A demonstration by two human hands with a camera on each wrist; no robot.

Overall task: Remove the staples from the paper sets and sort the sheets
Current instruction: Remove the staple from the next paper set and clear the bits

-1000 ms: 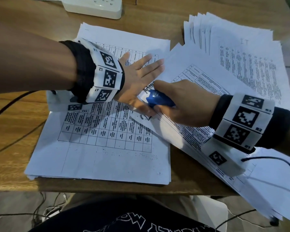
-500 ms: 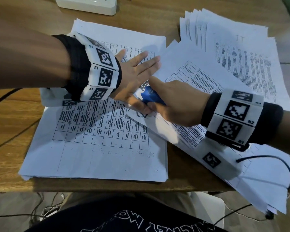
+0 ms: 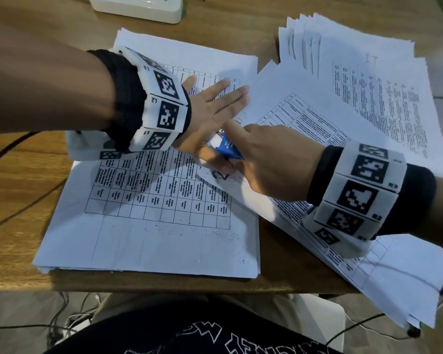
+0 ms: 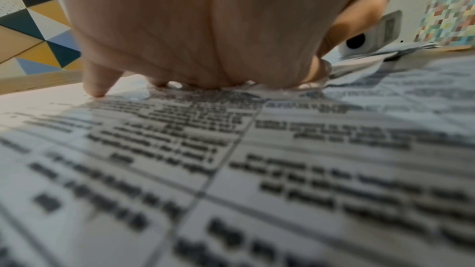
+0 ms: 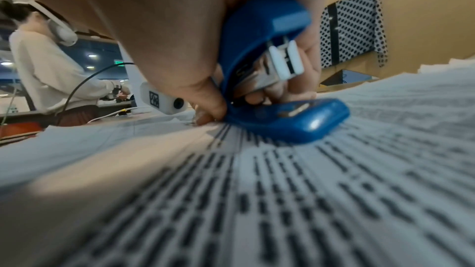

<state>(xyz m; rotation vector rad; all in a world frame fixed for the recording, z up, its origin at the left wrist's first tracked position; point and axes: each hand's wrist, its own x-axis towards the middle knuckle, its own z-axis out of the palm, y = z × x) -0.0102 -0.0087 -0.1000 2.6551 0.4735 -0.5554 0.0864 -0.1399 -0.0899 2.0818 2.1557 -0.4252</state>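
Note:
A stapled paper set lies slanted across the desk, its corner overlapping a flat stack of sheets with a printed grid. My left hand lies flat with straight fingers, pressing that corner down. My right hand grips a small blue stapler and holds its end against the corner of the set, right beside my left thumb. In the right wrist view the blue stapler stands tilted with its base on the paper. The staple itself is hidden.
A fanned pile of printed sheets lies at the back right. A white power strip sits at the desk's far edge. The slanted set overhangs the wooden desk's front edge at the right. Cables hang below.
Both hands stay at the corner of the set. The right hand has tilted the blue stapler and pushed it a little further toward the left thumb.

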